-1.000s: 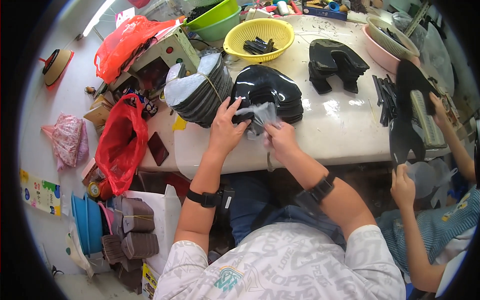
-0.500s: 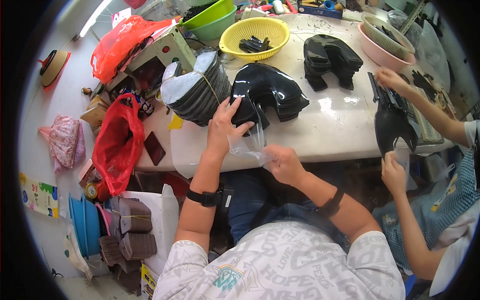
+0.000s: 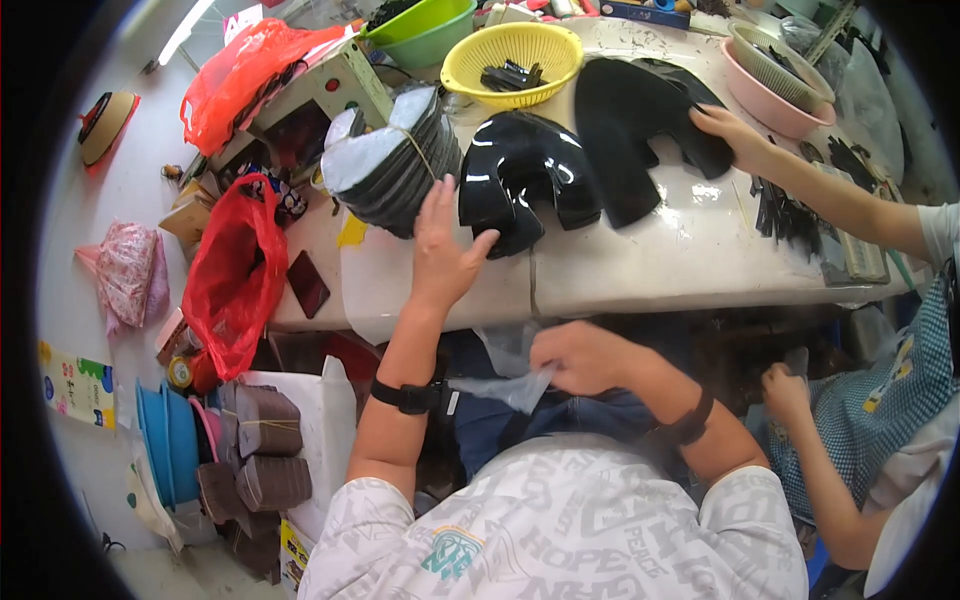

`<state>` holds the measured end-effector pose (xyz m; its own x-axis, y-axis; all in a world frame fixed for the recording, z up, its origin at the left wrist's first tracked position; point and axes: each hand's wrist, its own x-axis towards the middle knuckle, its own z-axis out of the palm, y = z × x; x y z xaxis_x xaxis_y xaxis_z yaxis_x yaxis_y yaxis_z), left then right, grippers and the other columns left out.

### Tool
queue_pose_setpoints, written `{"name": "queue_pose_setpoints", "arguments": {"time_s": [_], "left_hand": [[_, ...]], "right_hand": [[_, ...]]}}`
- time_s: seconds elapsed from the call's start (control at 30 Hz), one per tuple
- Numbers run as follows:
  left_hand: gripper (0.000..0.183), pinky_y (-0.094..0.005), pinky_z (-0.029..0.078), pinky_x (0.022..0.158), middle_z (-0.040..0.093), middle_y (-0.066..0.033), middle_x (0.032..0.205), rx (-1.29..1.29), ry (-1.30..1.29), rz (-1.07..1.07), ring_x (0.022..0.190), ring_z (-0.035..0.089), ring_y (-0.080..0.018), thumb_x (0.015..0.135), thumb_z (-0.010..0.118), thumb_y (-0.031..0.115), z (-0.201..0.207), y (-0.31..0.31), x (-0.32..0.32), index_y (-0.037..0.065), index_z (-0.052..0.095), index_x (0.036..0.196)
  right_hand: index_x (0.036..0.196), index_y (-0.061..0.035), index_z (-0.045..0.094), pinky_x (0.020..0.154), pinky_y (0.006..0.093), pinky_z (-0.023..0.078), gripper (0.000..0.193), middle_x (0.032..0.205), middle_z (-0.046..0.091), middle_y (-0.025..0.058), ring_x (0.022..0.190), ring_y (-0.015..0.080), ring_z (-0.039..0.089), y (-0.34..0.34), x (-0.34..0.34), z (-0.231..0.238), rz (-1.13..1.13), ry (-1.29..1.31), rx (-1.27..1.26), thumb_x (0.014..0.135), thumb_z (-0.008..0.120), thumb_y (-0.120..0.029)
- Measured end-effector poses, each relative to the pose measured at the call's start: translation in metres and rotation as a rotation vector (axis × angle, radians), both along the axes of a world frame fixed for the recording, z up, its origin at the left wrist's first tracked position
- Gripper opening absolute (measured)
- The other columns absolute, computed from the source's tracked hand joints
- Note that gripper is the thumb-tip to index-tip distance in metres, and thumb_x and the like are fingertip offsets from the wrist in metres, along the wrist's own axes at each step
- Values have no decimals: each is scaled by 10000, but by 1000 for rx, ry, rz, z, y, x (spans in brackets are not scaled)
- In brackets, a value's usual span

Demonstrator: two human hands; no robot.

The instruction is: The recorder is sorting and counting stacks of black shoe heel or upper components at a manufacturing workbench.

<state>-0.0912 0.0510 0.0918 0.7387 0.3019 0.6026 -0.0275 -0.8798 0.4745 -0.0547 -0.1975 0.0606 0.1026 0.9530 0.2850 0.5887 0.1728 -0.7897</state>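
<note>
My left hand lies with its fingers spread at the left edge of a stack of glossy black U-shaped pieces, its thumb close to or touching the nearest leg. Closed in a pinch, my right hand holds a crumpled strip of clear plastic film over my lap, in front of the table edge. Left of the black stack stands a tied bundle of grey U-shaped pieces. A co-worker's hand holds a matte black U-shaped piece just right of my stack.
A yellow basket with black strips stands behind the stack. Loose black strips lie at the right, before a pink basin. A red bag and a phone are at the left. The co-worker's other hand is below the table edge.
My right hand has pulled the film off the black stack and down toward my lap. My left hand's fingers have spread and shifted left. The co-worker has brought a black piece over beside my stack.
</note>
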Motion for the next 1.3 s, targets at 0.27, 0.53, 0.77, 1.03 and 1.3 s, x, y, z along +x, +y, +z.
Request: {"name": "queue_pose_setpoints", "arguments": {"time_s": [0.27,0.53,0.77,1.03,1.3], "left_hand": [[405,-304,490,916,636,-95,1225,-1089,493,-727,1136,593,-152,967,639,167,-27,-80,-74,-8,575,1327],[198,-324,560,767,678,-38,922,-1768,290,-614,813,655,-145,1007,608,178,-26,-88,-49,8,678,1078],[228,-329,564,758,662,-61,994,-1808,387,-430,850,648,-170,1005,612,213,-20,-110,4,21,661,1118],[271,-364,575,774,667,-76,1108,-1760,407,-359,935,671,-191,1025,586,243,-31,-106,12,26,630,1182],[393,-287,521,750,686,-37,1044,-1263,654,-387,917,646,-125,1047,522,368,-47,-131,-34,26,641,1198]], "right_hand": [[871,-11,657,541,234,437,74,719,624,27,592,96,567,-17,20,5,-502,1081,180,906,689,-69],[846,-73,635,506,233,376,120,677,569,-21,543,82,485,-11,59,-6,-758,1290,418,938,690,-129],[780,-140,534,459,290,239,228,609,416,-29,473,115,336,-33,109,0,-803,1756,666,972,653,-171],[811,-100,611,474,319,343,164,629,526,24,512,152,460,-47,109,-12,-966,1407,575,942,683,-167],[803,-47,679,646,452,542,219,790,671,128,687,363,650,-24,4,-39,-525,-519,-85,759,736,-254]]}}
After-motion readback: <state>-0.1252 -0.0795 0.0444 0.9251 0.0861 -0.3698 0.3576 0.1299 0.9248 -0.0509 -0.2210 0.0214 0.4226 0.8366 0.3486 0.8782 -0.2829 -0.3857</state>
